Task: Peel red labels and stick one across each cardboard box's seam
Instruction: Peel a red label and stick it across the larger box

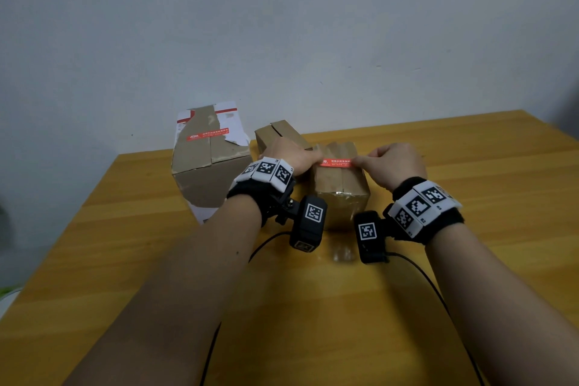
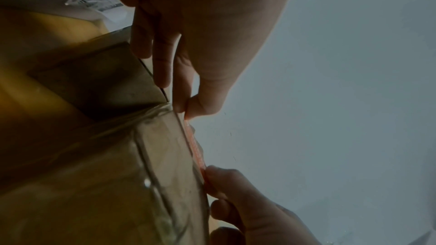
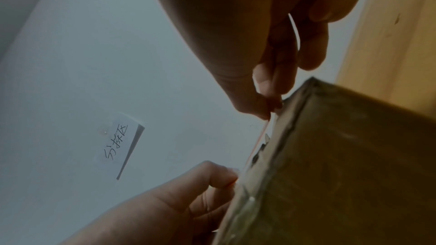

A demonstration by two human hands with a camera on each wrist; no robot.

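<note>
A red label (image 1: 336,163) is stretched flat between my two hands, just over the top of the taped cardboard box (image 1: 341,194) at the table's middle. My left hand (image 1: 315,157) pinches its left end and my right hand (image 1: 357,162) pinches its right end. The left wrist view shows thumb and forefinger of the left hand (image 2: 186,110) nipping the label (image 2: 196,149) edge-on beside the box (image 2: 113,174). In the right wrist view the right hand (image 3: 271,108) holds the thin label (image 3: 257,143) a sliver off the box (image 3: 342,156).
A large torn box (image 1: 210,163) with a red label (image 1: 207,136) across its seam stands at the left table edge. Behind my left hand sits a small brown box (image 1: 280,133) with a bare seam. Black cables (image 1: 419,273) trail over the wooden table (image 1: 470,260). A handwritten note (image 3: 122,142) hangs on the wall.
</note>
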